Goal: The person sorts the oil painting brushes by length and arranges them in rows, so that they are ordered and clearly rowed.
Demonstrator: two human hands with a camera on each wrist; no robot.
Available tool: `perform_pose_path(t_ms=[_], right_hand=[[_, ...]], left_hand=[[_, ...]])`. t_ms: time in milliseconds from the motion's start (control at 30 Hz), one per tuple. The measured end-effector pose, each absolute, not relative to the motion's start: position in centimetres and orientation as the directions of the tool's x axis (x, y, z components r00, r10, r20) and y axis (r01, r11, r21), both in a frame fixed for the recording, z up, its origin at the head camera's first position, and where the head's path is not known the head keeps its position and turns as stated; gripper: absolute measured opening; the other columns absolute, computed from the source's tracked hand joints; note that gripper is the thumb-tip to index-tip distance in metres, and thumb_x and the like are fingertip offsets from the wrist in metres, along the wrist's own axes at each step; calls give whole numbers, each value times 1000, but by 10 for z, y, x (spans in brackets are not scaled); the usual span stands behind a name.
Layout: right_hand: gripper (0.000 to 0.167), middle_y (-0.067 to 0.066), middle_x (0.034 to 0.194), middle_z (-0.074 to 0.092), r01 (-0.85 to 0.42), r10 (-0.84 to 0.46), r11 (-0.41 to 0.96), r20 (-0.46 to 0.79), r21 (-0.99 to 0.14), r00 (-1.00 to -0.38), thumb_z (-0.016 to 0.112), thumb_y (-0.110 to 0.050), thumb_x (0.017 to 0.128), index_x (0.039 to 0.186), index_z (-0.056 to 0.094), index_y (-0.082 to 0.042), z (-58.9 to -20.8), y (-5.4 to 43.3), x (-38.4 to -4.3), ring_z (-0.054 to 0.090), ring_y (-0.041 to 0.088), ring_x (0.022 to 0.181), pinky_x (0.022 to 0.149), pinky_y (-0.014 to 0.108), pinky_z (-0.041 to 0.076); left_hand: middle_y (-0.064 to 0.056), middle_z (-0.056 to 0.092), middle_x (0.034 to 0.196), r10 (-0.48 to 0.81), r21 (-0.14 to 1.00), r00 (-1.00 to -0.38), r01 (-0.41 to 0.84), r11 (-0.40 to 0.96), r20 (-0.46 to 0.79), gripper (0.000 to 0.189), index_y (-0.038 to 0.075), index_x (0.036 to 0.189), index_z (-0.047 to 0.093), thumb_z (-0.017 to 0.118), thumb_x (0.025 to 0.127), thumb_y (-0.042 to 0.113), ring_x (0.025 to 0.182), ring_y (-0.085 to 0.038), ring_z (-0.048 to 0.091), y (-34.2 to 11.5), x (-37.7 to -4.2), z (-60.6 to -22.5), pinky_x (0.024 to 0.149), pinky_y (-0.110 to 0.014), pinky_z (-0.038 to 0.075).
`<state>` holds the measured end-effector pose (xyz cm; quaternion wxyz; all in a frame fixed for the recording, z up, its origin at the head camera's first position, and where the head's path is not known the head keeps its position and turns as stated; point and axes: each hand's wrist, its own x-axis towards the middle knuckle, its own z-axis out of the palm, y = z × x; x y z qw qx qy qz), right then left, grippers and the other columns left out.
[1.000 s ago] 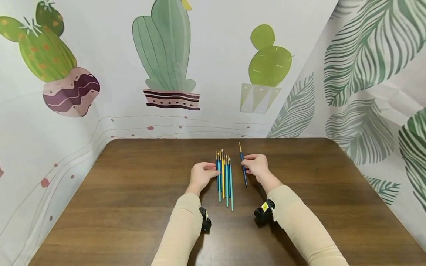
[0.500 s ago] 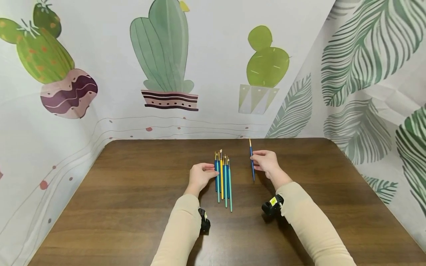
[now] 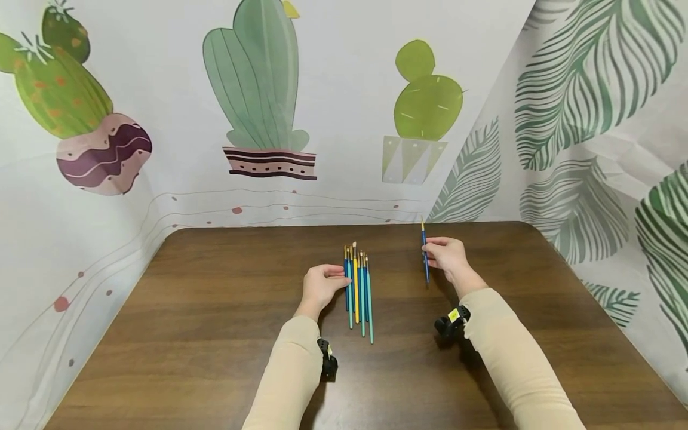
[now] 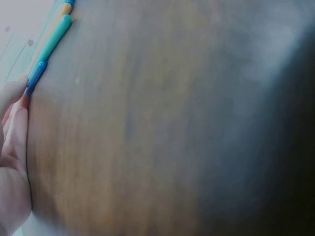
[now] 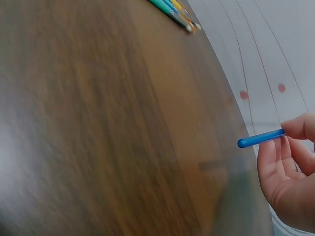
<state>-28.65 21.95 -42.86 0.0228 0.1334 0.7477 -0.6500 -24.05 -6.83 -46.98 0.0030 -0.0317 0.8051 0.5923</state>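
Observation:
Several paintbrushes lie side by side on the brown table, bristles toward the wall, with a yellow paintbrush among blue and teal ones. My left hand is at the left edge of this row. Its thumb and fingers pinch the outermost blue paintbrush, whose handle end shows in the left wrist view. Off to the right, my right hand holds another blue paintbrush between thumb and fingertips. That brush has its bristles pointing away, and its rounded handle end is raised off the table in the right wrist view.
The wooden table runs back to a wall covering printed with cacti and leaves. Black wrist cameras sit on both forearms, close above the tabletop.
My right hand has carried the blue paintbrush rightward and slightly farther back, away from the row. The left hand has stayed at the row's left edge.

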Motion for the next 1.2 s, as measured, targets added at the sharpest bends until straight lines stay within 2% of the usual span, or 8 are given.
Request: perform_pose_path(t_ms=[400, 633, 900, 1200], right_hand=[[43, -15, 65, 59, 240, 226, 156, -202, -958, -953, 59, -4, 87, 127, 51, 9, -430, 243, -294, 59, 0, 63, 59, 16, 54], [42, -14, 62, 58, 233, 288, 125, -190, -964, -939, 61, -1, 85, 125, 53, 11, -436, 253, -300, 57, 0, 57, 53, 15, 52], [41, -11, 67, 54, 263, 344, 185, -189, -947, -920, 61, -3, 86, 125, 55, 8, -439, 265, -303, 57, 2, 63, 55, 16, 52], [41, -12, 64, 55, 293, 380, 229, -192, -928, -905, 63, -4, 85, 124, 56, 6, -440, 274, -308, 57, 1, 64, 56, 16, 51]], left_hand=[[-13, 73, 97, -38, 955, -999, -44, 292, -34, 31, 1, 103, 70, 79, 75, 10, 90, -22, 71, -69, -240, -470, 81, -32, 56], [-14, 73, 97, -40, 955, -999, -43, 294, -33, 31, 0, 103, 70, 78, 75, 10, 90, -22, 71, -69, -240, -470, 82, -33, 56], [-13, 73, 97, -41, 955, -999, -44, 294, -33, 31, 0, 103, 70, 78, 75, 10, 90, -21, 71, -69, -239, -469, 82, -33, 56], [-14, 73, 97, -42, 959, -998, -51, 280, -41, 31, 0, 103, 70, 79, 75, 10, 90, -21, 71, -68, -240, -470, 82, -33, 56]])
